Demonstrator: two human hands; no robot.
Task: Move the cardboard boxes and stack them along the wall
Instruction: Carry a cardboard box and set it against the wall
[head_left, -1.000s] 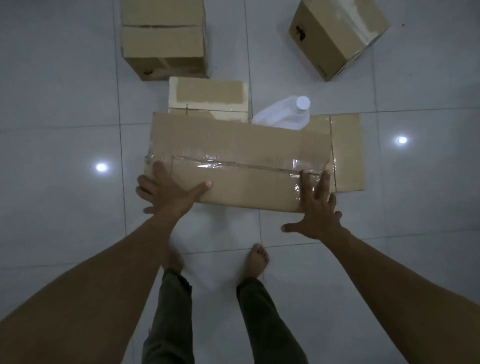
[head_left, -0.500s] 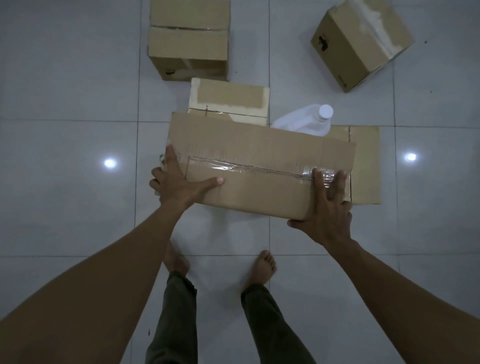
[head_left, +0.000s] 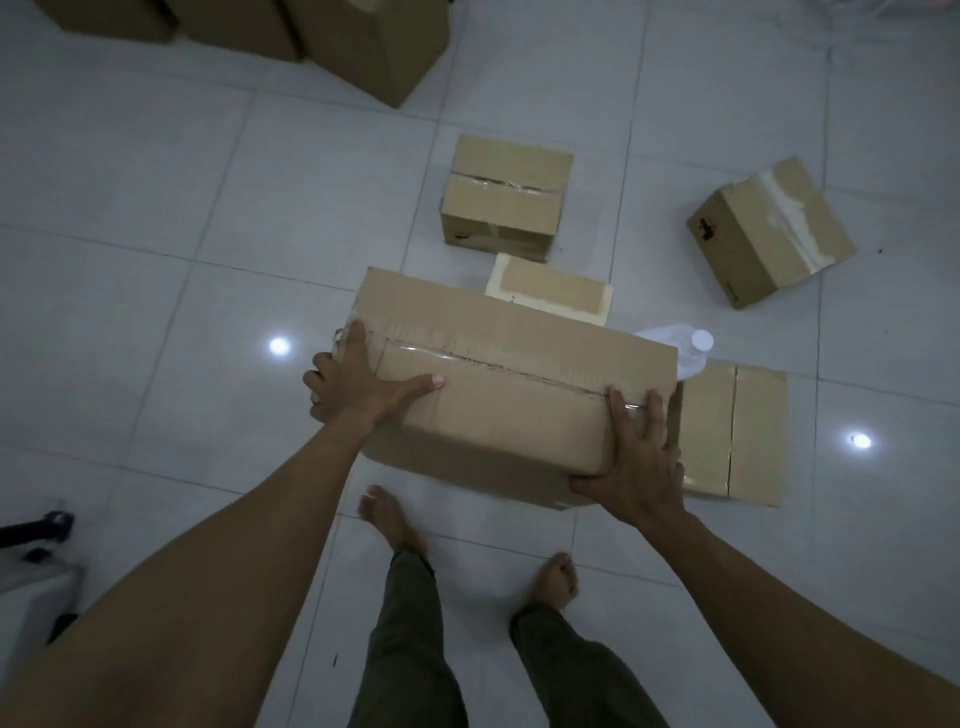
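Long cardboard box (head_left: 519, 374) held crosswise in front of the legs, taped seam uppermost, seemingly lifted just clear of the tiled floor (head_left: 156, 260); left hand (head_left: 358, 387) wrapped round its left end, thumb laid across the top, fingers curled down the end face; right hand (head_left: 636, 462) clamped on the near right corner, fingers spread over the top, thumb along the front face. Just to its right, a flat cardboard sheet (head_left: 737, 431) on the floor and a white plastic jug (head_left: 691, 348) half hidden behind the box; beyond, a small pale-topped box (head_left: 550, 288), a taped box (head_left: 506, 197) and a tilted box (head_left: 769, 228), all loose; farther off at top left, a row of boxes (head_left: 363, 47), probably the stacking place, though no wall in view. Step in hand, by the look of it: pick-up and carry. Next: turn left and forward, keep the load level, skirt the loose boxes, set down on or beside the row.
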